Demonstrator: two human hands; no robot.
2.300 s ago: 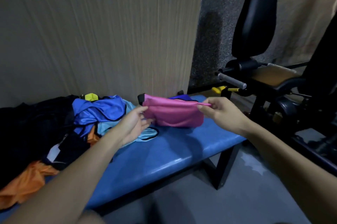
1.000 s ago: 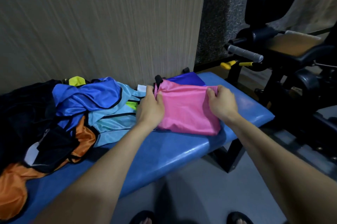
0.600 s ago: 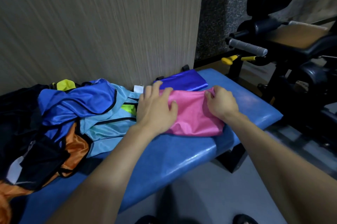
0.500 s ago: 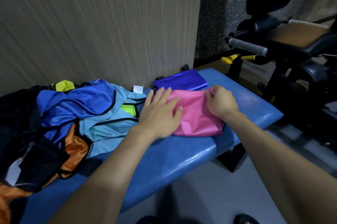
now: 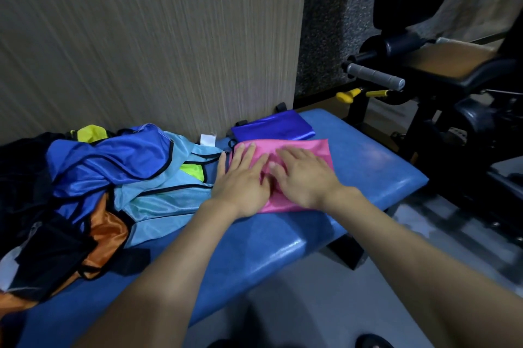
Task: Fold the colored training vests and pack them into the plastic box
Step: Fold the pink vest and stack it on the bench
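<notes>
Both palms flat, fingers straight — left hand (image 5: 240, 178) and right hand (image 5: 304, 175) press the folded pink vest (image 5: 317, 149) near the blue bench's (image 5: 368, 166) right end; smoothing outward should flatten creases.

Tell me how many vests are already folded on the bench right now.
2: the pink vest flat under both hands, and the dark blue vest just behind it by the wall. The heap to the left is unfolded and may hide more.

Dim indoor light, soft shadows, wide-angle edge bending, slight blur
</notes>
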